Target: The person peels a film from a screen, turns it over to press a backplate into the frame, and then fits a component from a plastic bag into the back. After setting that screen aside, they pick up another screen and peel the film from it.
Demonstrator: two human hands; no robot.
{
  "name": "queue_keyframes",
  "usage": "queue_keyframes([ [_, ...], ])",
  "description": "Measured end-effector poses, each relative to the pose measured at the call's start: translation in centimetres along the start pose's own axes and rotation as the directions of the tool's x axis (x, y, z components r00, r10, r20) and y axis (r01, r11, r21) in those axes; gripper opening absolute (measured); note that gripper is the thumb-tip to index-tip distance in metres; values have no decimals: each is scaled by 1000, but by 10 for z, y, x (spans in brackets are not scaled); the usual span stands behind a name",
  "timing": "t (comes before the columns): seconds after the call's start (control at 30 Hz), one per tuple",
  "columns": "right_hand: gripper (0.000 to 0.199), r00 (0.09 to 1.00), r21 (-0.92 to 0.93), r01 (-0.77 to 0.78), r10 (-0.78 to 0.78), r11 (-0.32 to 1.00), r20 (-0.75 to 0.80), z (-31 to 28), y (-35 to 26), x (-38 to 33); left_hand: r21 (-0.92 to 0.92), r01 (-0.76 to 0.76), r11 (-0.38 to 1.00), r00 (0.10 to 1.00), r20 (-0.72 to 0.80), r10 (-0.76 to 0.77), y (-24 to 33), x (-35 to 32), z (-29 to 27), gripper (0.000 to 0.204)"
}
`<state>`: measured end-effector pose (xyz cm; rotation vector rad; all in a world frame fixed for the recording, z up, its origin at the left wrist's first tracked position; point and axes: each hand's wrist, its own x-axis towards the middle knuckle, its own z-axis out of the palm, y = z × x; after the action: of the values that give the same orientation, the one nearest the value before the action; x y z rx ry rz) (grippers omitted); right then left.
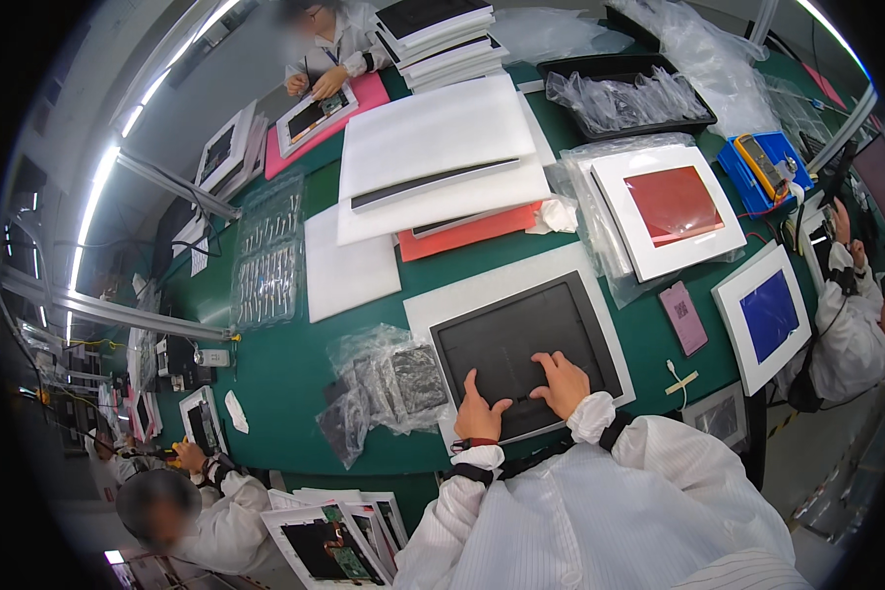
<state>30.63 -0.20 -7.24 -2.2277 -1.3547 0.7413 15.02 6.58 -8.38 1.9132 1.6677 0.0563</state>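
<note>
A black rectangular panel with a raised rim (pixel 506 329) lies in front of me on a white foam sheet (pixel 433 307). My left hand (pixel 480 407) rests at its near left part, thumb and index finger spread apart. To its right, my right hand (pixel 562 383) is over the panel's near half, thumb and forefinger apart in a curve. Neither hand appears to grip anything, and the fingertips seem to touch the panel's surface. Left of the panel sits a pile of clear plastic bags with dark flat pieces in them (pixel 393 379).
Beyond are stacked white foam sheets (pixel 433 138), a white frame with a red screen (pixel 671 205), another with a blue screen (pixel 767 310), a pink phone (pixel 682 317) and a blue bin (pixel 762 167). Clear trays of small parts (pixel 267 285) lie left. Co-workers sit around the green table (pixel 285 359).
</note>
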Motion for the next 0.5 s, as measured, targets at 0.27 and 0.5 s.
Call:
queue_keyframes([
  [0.27, 43, 959, 233, -15, 79, 972, -270, -28, 49, -21, -95, -174, 980, 918, -375, 127, -60, -15, 3, 48],
  [0.5, 37, 930, 124, -240, 265, 963, -253, -18, 93, -40, -87, -22, 996, 981, -196, 5, -87, -22, 14, 33],
])
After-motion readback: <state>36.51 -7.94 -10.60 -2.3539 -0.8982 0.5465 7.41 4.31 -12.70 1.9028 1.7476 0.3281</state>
